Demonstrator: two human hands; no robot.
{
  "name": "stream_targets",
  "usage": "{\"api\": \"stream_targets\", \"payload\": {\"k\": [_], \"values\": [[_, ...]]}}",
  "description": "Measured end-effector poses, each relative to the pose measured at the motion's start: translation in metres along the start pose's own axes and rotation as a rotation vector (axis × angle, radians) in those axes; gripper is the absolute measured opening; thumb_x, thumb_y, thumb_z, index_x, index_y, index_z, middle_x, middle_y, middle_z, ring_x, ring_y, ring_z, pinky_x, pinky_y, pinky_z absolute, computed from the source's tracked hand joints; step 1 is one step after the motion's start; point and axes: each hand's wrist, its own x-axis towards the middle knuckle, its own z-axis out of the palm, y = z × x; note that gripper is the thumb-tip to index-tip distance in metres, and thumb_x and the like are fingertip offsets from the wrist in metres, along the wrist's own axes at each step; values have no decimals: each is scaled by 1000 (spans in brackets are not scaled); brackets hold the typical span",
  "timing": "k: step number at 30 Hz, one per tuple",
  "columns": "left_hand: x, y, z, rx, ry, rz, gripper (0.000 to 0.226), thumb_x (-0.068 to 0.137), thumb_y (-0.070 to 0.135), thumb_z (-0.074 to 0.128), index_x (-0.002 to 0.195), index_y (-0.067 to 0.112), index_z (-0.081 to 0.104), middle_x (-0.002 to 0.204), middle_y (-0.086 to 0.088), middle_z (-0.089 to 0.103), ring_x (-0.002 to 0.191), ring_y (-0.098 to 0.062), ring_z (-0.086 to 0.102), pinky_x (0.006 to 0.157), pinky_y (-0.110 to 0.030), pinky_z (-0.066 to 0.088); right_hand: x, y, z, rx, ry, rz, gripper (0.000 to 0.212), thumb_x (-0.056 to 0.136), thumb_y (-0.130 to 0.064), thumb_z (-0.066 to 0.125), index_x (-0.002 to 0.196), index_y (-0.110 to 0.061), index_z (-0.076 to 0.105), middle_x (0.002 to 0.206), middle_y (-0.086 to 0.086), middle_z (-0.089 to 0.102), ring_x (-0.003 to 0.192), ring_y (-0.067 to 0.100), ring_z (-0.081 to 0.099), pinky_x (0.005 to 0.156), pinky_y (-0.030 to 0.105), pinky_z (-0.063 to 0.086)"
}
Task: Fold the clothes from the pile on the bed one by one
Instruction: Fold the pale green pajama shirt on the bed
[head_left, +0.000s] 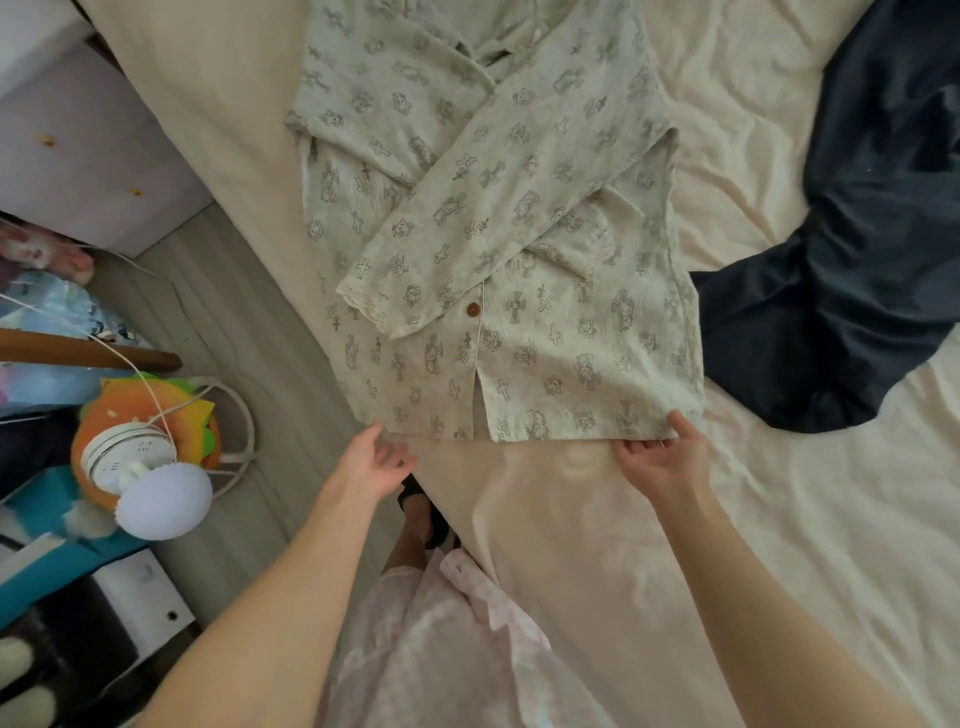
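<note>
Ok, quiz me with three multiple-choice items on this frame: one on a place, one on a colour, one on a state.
1. Where does the dark garment lie?
A. right of the shirt
B. on the floor
C. under the shirt

2. What colour is the shirt's button?
A. white
B. brown
C. blue

3. How do the shirt's sleeves lie?
A. spread out sideways
B. hanging off the bed
C. folded across the front

Answers: 1 A, it sits on the sheet at the shirt's right edge. 2 B, a brown disc on the placket. 3 C, the upper sleeve lies diagonally across the front, cuff near the button, over the other.
</note>
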Motion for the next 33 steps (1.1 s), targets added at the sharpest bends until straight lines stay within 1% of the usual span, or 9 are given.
{"api": "stream_targets", "payload": {"k": [6,11,14,16,20,24,26,29,33], "values": [[23,-1,8,-231,-25,-106,36,95,13,52,130,5,43,115,-15,55,115,-29,53,100,-49,42,3,4,-9,121,-4,-65,32,95,-24,48,123,-9,55,123,12,60,114,30,58,105,44,41],[23,3,23,-294,-32,-100,39,93,11,57,130,12,49,129,-10,54,123,-27,50,104,-45,39,-2,2,-13,207,-4,-13,35,94,-28,52,122,-7,56,121,15,62,115,33,57,101,47,42],[18,3,26,-258,-80,-103,25,93,16,56,118,13,56,115,-11,61,114,-29,56,93,-50,42,-6,-3,-7,161,0,-1,24,95,-24,54,113,-8,59,115,14,63,111,32,58,99,48,44],[15,1,18,-260,-77,-82,16,92,16,58,107,9,58,104,-13,62,105,-31,59,94,-50,44,-10,-8,-3,131,29,-6,16,96,-20,53,103,-7,58,108,13,64,106,31,59,101,46,43],[0,1,-4,-362,-89,-37,24,89,5,60,112,5,55,113,-11,61,107,-26,60,95,-42,49,-19,-14,-9,50,61,-39,12,94,-16,56,104,-11,61,110,3,64,107,25,61,88,43,52],[-28,7,-13,-440,-142,-65,15,88,2,58,104,2,57,107,-14,62,97,-27,61,96,-38,48,-35,-17,-10,21,56,-45,26,89,-14,63,114,-12,60,106,-1,64,105,18,62,82,37,54],[-42,10,-15,-469,-147,-83,18,88,2,58,106,1,57,107,-13,62,97,-25,61,92,-34,49,-45,-17,-10,15,48,-50,22,88,-14,64,109,-11,60,103,-1,64,102,17,62,79,36,54],[-59,12,-19,-413,-149,-114,12,89,3,56,100,0,59,104,-12,62,94,-22,60,90,-31,48,-60,-16,-13,4,50,-78,9,89,-14,63,98,-12,60,101,-1,62,98,17,61,75,35,53],[-84,13,-20,-272,-157,-158,7,90,5,55,94,0,59,96,-10,60,91,-19,56,97,-30,44,-78,-15,-17,16,54,-107,6,90,-13,63,94,-15,61,104,-1,62,98,17,61,73,35,52]]}}
